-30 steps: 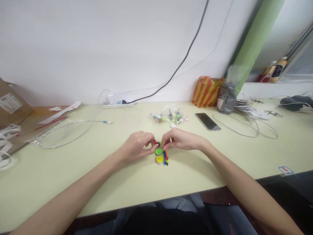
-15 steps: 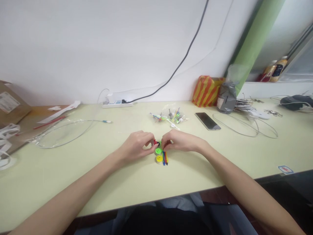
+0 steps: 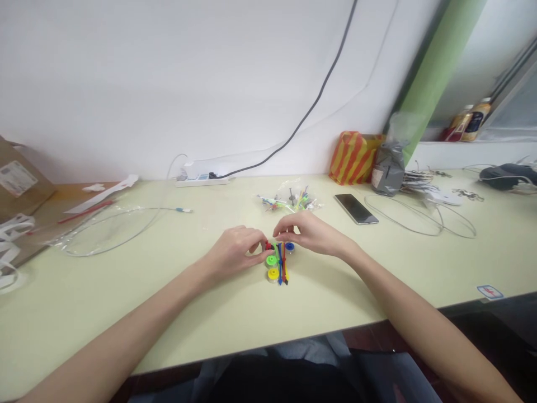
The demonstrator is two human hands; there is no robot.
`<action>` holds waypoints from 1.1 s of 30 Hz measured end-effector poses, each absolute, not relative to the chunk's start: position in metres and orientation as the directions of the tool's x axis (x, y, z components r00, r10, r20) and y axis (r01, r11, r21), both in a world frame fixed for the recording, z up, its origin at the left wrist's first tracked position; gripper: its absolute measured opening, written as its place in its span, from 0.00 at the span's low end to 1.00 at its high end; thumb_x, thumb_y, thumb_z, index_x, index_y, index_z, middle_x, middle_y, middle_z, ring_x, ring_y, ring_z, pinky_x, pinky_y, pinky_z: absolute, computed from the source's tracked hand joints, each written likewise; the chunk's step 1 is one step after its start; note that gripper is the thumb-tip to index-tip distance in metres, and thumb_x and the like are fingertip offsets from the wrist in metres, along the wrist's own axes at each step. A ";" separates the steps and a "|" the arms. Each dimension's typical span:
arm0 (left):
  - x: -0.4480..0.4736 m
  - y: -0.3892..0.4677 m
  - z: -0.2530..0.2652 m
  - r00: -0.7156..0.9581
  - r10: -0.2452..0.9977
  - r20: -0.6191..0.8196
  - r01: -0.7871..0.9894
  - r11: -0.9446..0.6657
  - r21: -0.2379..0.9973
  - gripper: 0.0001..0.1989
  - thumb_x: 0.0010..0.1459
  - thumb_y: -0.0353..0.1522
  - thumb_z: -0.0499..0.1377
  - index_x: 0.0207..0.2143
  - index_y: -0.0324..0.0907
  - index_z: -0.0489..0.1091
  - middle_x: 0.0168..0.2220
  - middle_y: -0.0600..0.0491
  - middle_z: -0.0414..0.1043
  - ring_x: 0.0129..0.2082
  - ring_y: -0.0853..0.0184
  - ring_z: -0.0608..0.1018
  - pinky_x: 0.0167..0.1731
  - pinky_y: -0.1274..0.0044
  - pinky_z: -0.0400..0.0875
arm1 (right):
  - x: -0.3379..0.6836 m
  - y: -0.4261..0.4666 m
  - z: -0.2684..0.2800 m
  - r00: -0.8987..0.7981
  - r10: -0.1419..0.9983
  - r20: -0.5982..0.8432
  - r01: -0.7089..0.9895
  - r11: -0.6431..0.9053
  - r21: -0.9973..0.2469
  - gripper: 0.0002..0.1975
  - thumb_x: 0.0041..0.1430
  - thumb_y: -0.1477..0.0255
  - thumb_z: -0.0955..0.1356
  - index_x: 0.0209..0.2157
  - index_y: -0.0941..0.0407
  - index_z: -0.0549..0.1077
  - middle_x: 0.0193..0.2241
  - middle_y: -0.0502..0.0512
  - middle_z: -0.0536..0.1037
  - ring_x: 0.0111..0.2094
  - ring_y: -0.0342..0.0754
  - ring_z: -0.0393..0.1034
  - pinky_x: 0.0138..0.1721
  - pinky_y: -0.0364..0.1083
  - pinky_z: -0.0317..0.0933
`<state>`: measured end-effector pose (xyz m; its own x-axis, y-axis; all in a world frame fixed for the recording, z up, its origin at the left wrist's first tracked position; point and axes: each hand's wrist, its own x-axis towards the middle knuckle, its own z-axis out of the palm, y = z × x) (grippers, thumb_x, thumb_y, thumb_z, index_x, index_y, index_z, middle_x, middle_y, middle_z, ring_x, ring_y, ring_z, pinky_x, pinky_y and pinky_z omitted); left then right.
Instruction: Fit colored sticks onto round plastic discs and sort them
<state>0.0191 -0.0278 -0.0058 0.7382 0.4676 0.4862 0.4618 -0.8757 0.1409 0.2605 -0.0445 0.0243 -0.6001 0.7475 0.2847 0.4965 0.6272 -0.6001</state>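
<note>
My left hand (image 3: 239,249) is closed, with thumb and forefinger around a small red and black plastic piece (image 3: 269,245) that they partly hide. Just below its fingertips are a light green disc (image 3: 271,261) and a yellow disc (image 3: 273,273), one nearer me than the other. Blue, red, yellow and green plastic sticks with arrow-like tips (image 3: 280,268) lie side by side to their right. Over the far ends of these sticks hovers my right hand (image 3: 304,230), fingers curved and apart, seemingly holding nothing. Under it sits a blue disc (image 3: 290,247).
A clear bag of coloured plastic parts (image 3: 291,200) lies beyond my hands. Right of it are a phone (image 3: 356,209), a striped bag (image 3: 352,158) and a looped cable (image 3: 436,229). A power strip (image 3: 202,179) stands by the wall; a cardboard box (image 3: 19,179) is far left.
My right hand has lifted off the sticks and moved slightly away from me, uncovering their far ends and the blue disc. My left hand has barely moved.
</note>
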 end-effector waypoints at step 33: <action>0.020 -0.034 -0.001 0.627 0.622 0.469 0.624 -0.761 0.176 0.20 0.72 0.38 0.44 0.51 0.43 0.73 0.29 0.53 0.77 0.28 0.65 0.77 0.33 0.75 0.66 | 0.297 -0.040 0.033 -0.636 0.734 -0.238 0.719 0.451 -0.529 0.07 0.51 0.74 0.71 0.33 0.58 0.80 0.27 0.50 0.78 0.27 0.43 0.67 0.27 0.41 0.58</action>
